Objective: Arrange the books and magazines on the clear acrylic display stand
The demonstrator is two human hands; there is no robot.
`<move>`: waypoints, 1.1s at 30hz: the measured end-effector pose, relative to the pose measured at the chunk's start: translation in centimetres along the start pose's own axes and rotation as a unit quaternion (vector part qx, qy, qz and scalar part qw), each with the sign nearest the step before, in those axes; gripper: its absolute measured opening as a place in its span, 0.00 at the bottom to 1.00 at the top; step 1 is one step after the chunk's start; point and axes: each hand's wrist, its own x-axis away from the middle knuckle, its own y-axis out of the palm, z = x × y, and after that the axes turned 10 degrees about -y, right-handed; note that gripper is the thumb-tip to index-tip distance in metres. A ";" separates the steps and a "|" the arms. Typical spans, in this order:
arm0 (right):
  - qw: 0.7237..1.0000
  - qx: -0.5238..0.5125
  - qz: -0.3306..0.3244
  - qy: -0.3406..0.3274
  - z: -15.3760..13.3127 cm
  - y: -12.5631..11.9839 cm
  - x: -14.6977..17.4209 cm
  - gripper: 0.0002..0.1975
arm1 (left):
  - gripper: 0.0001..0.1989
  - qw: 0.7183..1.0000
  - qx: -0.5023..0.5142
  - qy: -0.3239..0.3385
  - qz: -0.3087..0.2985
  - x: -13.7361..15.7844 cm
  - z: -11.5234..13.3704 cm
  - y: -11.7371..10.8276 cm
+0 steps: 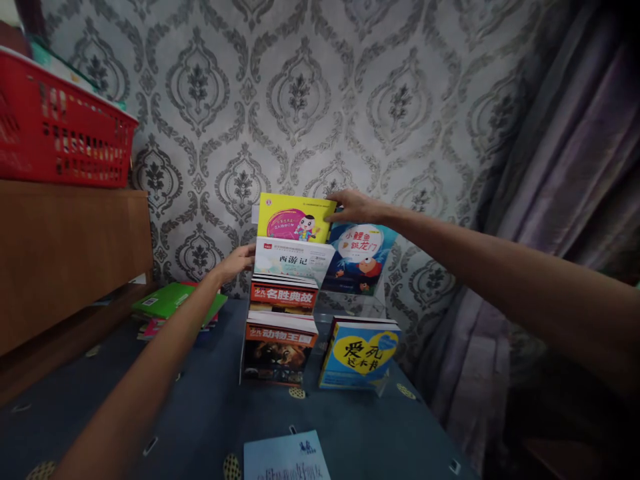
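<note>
Left of the tiered clear rack [350,303], the left hand [235,262] rests open against the glossy white book [293,260]. At the rack's top tier, the right hand [356,207] pinches the flat yellow book [295,219] by its upper corner; its fingertips are hidden behind the cover.

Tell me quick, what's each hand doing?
Left hand: open, fingers touching the white paper book's left edge.
Right hand: fingers closed on the yellow cartoon-cover book's top right corner.

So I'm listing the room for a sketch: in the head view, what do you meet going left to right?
Red basket → green book → left hand → yellow book → right hand → curtain.
</note>
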 end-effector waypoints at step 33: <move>0.943 -0.172 0.279 0.061 -8.3 10.3 8.7 0.19 | 0.27 0.977 -0.103 0.083 0.166 6.1 1.5 3.7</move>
